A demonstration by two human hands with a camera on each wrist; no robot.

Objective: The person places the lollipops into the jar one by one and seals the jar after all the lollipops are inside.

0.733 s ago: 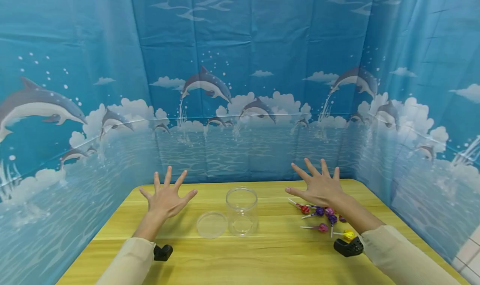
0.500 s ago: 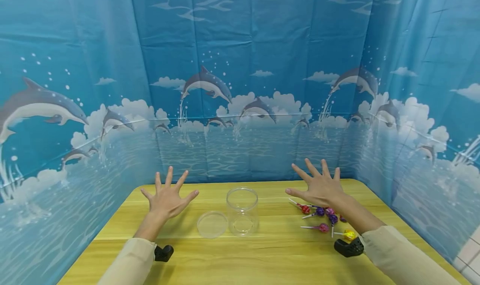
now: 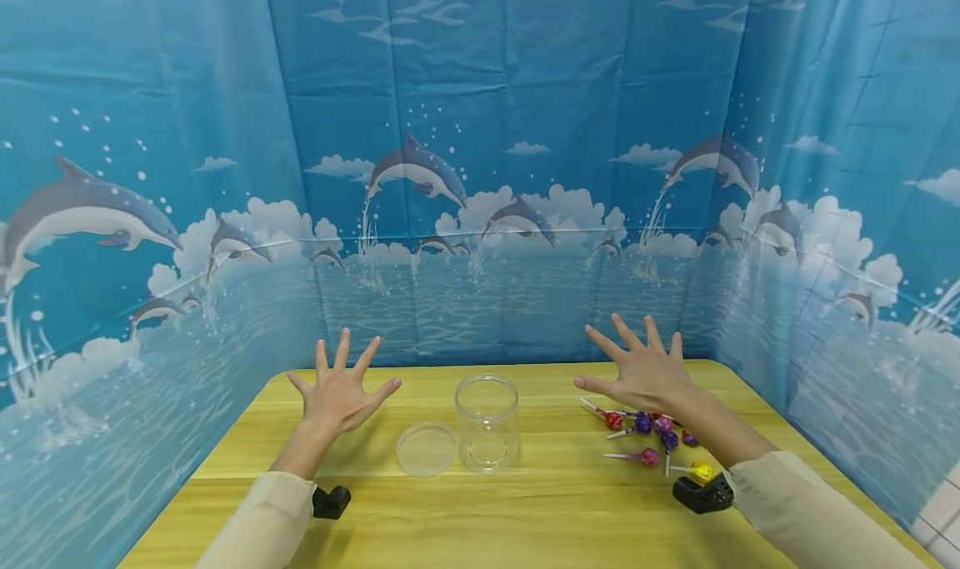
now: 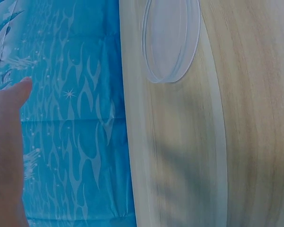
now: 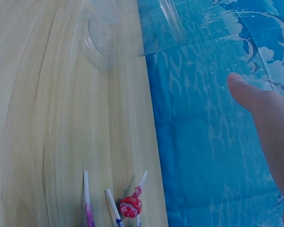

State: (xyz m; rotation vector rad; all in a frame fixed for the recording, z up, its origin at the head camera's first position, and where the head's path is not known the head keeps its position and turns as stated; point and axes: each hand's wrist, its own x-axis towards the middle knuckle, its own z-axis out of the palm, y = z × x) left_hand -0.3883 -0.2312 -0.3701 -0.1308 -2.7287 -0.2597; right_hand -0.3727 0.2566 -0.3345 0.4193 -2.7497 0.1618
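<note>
Both hands hover over the table with fingers spread wide and nothing in them. The left hand (image 3: 337, 398) is to the left of a flat clear round lid (image 3: 427, 450); in the left wrist view its thumb (image 4: 9, 104) shows beside the lid (image 4: 172, 42). Between the hands stands a clear cylindrical jar (image 3: 487, 427), upright, its top uncovered. My right hand (image 3: 647, 376) hangs above and behind several wrapped lollipops, among them a red one (image 3: 613, 420), a pink one (image 3: 649, 457) and a yellow one (image 3: 702, 471). The right forearm partly covers the group.
A yellow wood-grain table (image 3: 480, 519) lies under everything. Blue dolphin-print curtains (image 3: 480, 302) hang close behind its far edge and along both sides. Black wrist cameras (image 3: 703, 493) sit below each wrist.
The whole head view has shifted slightly, so things sit a little further right. Both hands keep their spread pose, and the jar, lid and lollipops stay in place.
</note>
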